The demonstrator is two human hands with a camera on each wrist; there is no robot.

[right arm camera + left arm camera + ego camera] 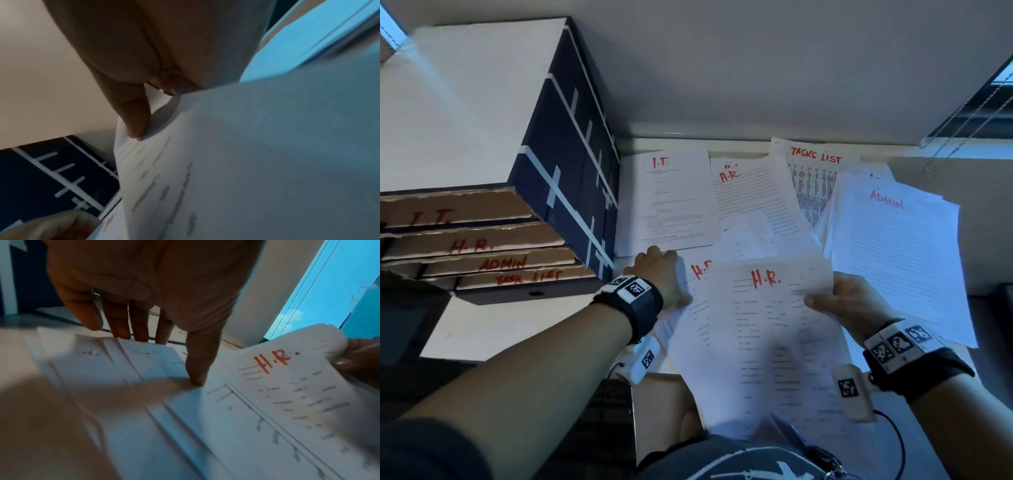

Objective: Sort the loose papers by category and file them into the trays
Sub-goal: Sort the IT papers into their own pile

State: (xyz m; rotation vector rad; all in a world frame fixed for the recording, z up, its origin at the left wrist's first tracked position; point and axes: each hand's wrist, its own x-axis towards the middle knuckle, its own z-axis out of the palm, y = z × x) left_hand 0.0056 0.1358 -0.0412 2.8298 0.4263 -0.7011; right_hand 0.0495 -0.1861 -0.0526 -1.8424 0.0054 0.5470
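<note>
While the right hand [849, 301] pinches the top H.R. sheet [774, 329] by its right edge, thumb on the printed face and the other fingers behind it, the page stands lifted off the desk, most likely so its red heading can be read against the one below. The right wrist view shows that thumb [135, 120] pressed on the paper's upper corner; the fingers behind are hidden.

Just right of the tray stack [482, 240], the left hand [664, 277] lies on a second H.R. sheet [697, 298], fingers nearly straight and spread, thumb tip [197, 378] pressing down. That flat press seems meant to hold the fanned lower pages still, so that they can be squared with the lifted one. I judge this a gathering step: matching H.R. pages are being collected into one bundle before filing.

The stack's cardboard lips are lettered I.T., H.R. [470, 245], ADMIN and TASK LIST from top to bottom, so the bundle belongs in the second tray. Further right of the stack and toward the wall lie the unsorted papers: an I.T. sheet [671, 202] nearest it, another H.R. page [750, 192] beyond, then the TASKS LIST sheet [815, 181], and the ADMIN pile [893, 246] farthest right. None of these is filed yet, so the sort looks to be early.
</note>
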